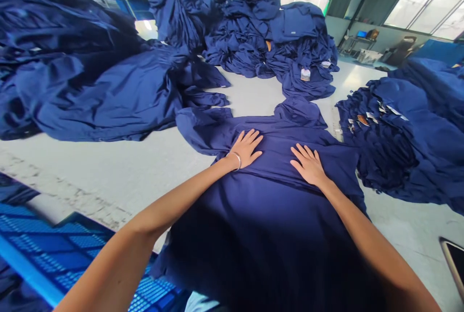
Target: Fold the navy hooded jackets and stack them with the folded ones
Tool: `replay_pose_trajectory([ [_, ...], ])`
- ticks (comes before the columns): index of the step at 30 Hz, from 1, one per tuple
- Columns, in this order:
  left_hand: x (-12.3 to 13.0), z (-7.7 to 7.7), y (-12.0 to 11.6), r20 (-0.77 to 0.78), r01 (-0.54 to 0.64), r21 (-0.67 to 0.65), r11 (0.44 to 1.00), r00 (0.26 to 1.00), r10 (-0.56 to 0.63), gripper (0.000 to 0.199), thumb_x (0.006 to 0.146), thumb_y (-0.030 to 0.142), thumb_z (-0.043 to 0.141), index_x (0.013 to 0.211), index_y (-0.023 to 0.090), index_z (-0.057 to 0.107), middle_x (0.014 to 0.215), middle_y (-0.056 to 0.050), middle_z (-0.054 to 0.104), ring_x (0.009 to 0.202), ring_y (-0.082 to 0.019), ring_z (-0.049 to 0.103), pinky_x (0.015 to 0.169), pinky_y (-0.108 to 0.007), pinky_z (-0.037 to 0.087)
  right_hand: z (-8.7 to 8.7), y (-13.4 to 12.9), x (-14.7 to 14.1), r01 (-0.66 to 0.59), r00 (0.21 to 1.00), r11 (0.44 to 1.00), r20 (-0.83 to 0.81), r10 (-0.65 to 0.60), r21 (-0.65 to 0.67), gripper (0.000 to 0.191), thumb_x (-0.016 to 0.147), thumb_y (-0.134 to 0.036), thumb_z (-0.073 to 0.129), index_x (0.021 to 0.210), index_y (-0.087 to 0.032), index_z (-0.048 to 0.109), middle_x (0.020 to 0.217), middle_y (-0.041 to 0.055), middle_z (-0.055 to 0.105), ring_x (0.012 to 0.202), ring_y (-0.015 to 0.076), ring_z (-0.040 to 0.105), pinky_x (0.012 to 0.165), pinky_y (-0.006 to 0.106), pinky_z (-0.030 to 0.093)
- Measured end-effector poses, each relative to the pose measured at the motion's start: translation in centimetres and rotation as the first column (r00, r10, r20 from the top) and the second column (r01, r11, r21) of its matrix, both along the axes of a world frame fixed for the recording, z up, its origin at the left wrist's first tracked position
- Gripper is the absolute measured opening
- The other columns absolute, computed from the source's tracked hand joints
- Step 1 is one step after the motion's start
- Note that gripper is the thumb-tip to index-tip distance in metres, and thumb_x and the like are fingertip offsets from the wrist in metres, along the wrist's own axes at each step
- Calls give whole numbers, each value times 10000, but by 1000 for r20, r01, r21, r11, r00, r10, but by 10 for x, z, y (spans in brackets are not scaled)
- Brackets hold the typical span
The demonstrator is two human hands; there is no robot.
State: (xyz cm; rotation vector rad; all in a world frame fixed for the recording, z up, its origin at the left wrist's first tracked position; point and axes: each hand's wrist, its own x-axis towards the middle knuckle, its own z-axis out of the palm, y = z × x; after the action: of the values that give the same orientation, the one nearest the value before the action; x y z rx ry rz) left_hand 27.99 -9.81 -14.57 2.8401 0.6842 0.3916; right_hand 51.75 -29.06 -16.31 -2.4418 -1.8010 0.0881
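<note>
A navy blue garment lies spread on the pale table, with one sleeve stretched to the left and its collar area bunched at the far end. My left hand presses flat on its upper part, fingers apart, with a thin metal bangle on the wrist. My right hand rests flat on the same cloth a little to the right, also holding nothing. Neither hand grips the fabric.
Heaps of navy garments lie at the left, far side and right, some with white tags. A blue plastic crate sits at lower left. A phone lies at the lower right table edge.
</note>
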Motion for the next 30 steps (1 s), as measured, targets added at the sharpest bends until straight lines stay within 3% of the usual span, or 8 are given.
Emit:
replay_pose_trajectory([
  [4, -66, 25, 32, 365, -272, 122, 955, 907, 211, 679, 998, 475, 490, 1575, 131, 391, 1643, -156, 380, 1557, -380, 257, 1276, -599, 193, -8, -3, 5, -24, 999, 996, 41, 21, 81, 576, 1050, -441, 366, 1549, -192, 509, 1666, 108, 397, 1528, 314, 379, 1268, 590, 240],
  [8, -132, 35, 105, 512, -643, -184, 743, 582, 631, 874, 795, 648, 732, 1473, 158, 479, 1440, -167, 568, 1416, -470, 400, 1115, -694, 341, -8, 1, 2, -34, 999, 989, 45, 27, 141, 524, 1034, -418, 383, 1448, -184, 604, 1592, 148, 495, 1452, 306, 481, 1240, 590, 289],
  [13, -132, 61, 128, 445, -455, -322, 830, 701, 557, 423, 862, 560, 660, 951, 149, 710, 865, -33, 705, 1181, -356, 628, 993, -483, 491, -3, 8, -7, -43, 999, 979, 41, 35, 200, 450, 1025, -410, 400, 1269, -199, 714, 1507, 137, 572, 1393, 299, 533, 1236, 569, 301],
  [18, -56, 102, 33, 421, -60, -282, 957, 889, 180, 628, 796, 416, 779, 1353, 158, 644, 1008, -46, 774, 1014, -286, 720, 903, -439, 589, 6, 11, -5, 25, 996, 962, -92, 0, 272, 423, 997, -413, 418, 1148, -210, 757, 1432, 124, 631, 1336, 289, 579, 1190, 506, 393],
  [21, -37, 115, -21, 392, 357, -278, 892, 890, -234, 786, 759, 425, 806, 1477, 216, 564, 1369, -93, 677, 1191, -284, 684, 971, -400, 591, 14, 5, 6, 123, 980, 933, -190, -60, 338, 419, 964, -402, 426, 1082, -194, 769, 1351, 148, 677, 1264, 301, 628, 1164, 476, 435],
  [23, -44, 115, -31, 472, 414, -257, 873, 842, -260, 612, 860, 425, 692, 1423, 200, 607, 1415, -107, 641, 1256, -279, 647, 1033, -403, 562, 20, 0, 12, 201, 964, 903, -243, -112, 380, 427, 956, -383, 403, 1041, -179, 769, 1261, 185, 707, 1202, 315, 658, 1129, 462, 472],
  [27, -77, 89, 10, 580, 5, -260, 965, 800, 152, 419, 885, 334, 587, 1254, 155, 675, 1265, -119, 685, 1211, -285, 643, 1091, -464, 516, 38, 6, 3, 220, 958, 881, -265, -112, 420, 395, 960, -342, 398, 1019, -172, 749, 1146, 192, 727, 1134, 308, 680, 1089, 443, 508],
  [30, -93, 55, 60, 513, -360, -336, 870, 705, 490, 797, 712, 212, 712, 1478, 144, 501, 1386, -165, 592, 1355, -349, 515, 1181, -547, 409, 61, 36, -31, 106, 970, 892, -243, 5, 440, 304, 950, -303, 510, 1071, -140, 737, 1233, 166, 705, 1204, 255, 649, 1137, 361, 470],
])
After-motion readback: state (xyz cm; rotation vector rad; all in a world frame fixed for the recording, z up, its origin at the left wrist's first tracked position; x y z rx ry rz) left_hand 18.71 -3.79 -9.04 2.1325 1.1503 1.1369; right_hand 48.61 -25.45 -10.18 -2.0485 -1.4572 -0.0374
